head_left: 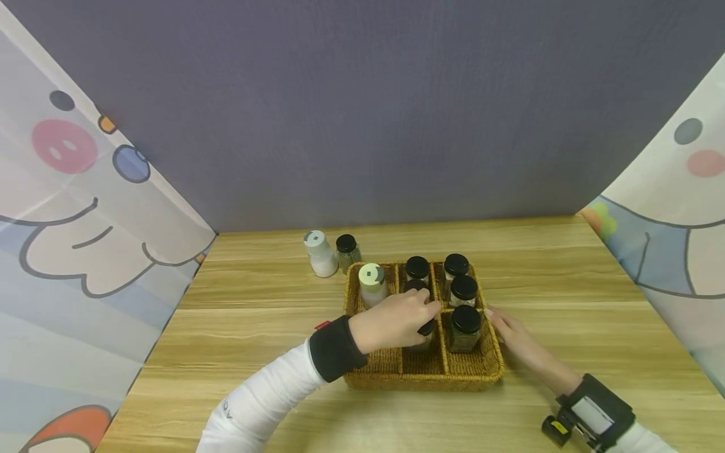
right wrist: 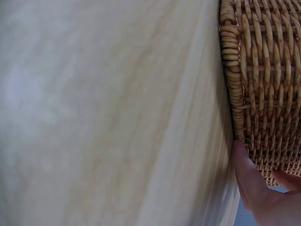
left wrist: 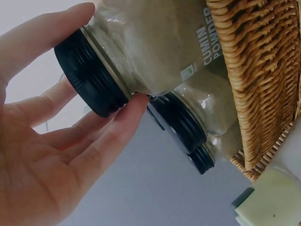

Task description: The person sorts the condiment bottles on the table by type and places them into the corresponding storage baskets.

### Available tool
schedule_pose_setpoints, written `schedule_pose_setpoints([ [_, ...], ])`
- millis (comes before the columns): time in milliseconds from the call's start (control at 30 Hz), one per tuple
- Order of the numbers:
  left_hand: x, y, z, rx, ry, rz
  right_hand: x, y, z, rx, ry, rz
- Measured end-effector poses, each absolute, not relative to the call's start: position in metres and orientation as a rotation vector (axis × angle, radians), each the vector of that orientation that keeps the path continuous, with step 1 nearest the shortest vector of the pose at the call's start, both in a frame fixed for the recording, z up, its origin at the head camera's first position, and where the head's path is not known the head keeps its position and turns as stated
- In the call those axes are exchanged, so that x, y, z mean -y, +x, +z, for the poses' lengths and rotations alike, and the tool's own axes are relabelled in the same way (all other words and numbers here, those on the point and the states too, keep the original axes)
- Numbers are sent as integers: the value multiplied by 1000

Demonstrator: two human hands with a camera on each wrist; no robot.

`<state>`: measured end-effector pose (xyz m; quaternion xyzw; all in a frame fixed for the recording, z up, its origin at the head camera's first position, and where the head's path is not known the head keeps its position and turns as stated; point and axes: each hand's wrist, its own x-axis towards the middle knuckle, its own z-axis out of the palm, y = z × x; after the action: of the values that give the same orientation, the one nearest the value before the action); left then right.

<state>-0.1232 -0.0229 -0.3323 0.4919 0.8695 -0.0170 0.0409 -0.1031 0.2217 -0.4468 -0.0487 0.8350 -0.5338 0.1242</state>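
Observation:
My left hand point(head_left: 396, 319) reaches over a woven basket point(head_left: 421, 382) and pinches a jar of cumin powder point(left wrist: 141, 47) around its black lid point(left wrist: 91, 73), thumb on one side and fingers on the other. The jar is in the middle column of the basket, its label partly hidden behind the wicker divider point(left wrist: 263, 84) in the left wrist view. Behind it stand more black-lidded jars point(left wrist: 181, 117). At the basket's right side, my right hand point(head_left: 518, 343) touches the outer wicker wall point(right wrist: 270, 70) with extended fingers, one along the bottom edge.
In the basket's left part stands a pale-capped shaker bottle point(head_left: 372, 286); the right column holds black-lidded jars, one of them greenish point(head_left: 466, 330). Behind the basket, on the wooden table point(head_left: 255, 277), are a white shaker bottle point(head_left: 321, 255) and another black-lidded jar point(head_left: 348, 253). A grey panel point(head_left: 362, 126) rises behind.

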Motion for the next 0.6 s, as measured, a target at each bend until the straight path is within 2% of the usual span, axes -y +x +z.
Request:
schedule_pose_setpoints([
  [600,20,-128,-342,-2643,1482,-63,-222,-103,-448,-2479,-146,-1524],
])
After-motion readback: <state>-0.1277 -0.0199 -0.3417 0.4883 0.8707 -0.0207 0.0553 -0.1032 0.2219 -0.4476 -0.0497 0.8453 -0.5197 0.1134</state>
